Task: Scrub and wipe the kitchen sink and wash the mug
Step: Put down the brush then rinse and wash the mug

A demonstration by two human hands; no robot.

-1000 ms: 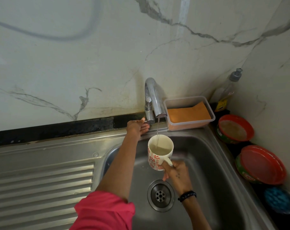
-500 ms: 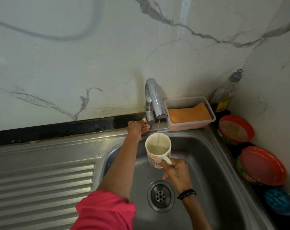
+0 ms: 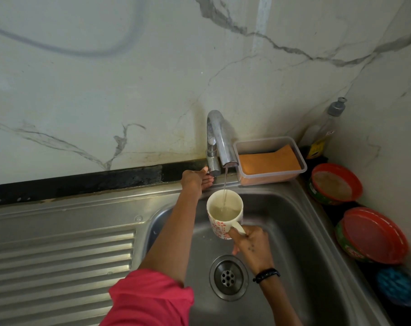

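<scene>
At frame centre, the right hand (image 3: 250,243) curls its fingers (image 3: 235,232) round the handle of the mug (image 3: 221,220), held over the sink (image 3: 293,231) under the tap (image 3: 219,140). The left hand (image 3: 195,181) touches the tap's base, its fingers barely curled. The label on the bottle (image 3: 322,135), right, is unreadable.

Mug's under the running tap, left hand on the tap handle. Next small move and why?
Probably turn the tap handle off with the left hand. The mug, held by its handle in the right hand, already holds plenty of water from the thin stream, enough to swirl and tip out into the sink.
</scene>
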